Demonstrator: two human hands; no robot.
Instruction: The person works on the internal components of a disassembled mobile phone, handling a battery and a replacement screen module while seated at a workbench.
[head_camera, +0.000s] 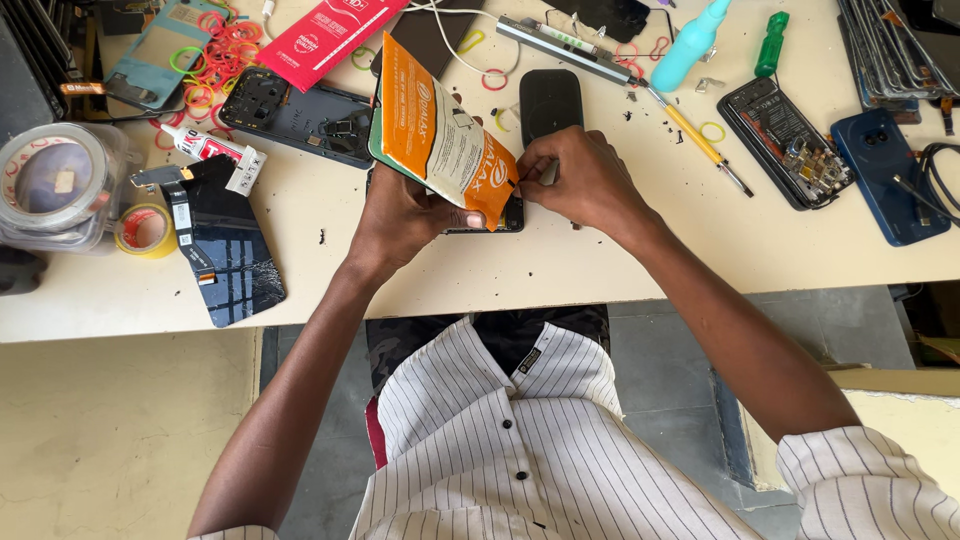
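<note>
My left hand (400, 215) grips an orange and white flat pouch (438, 135) from below, tilted over a dark phone (512, 215) on the cream worktable (560, 265). My right hand (585, 180) pinches the pouch's lower right corner, fingers closed on its edge. What lies under the pouch is mostly hidden.
A cracked dark screen panel (228, 255) lies at left by tape rolls (60, 180) and a glue tube (205, 147). An opened phone back (300, 115), coloured rubber bands (215, 60), a red packet (325, 38), an opened phone (785, 140), a blue phone (885, 175), a teal bottle (688, 45) and tools fill the far side.
</note>
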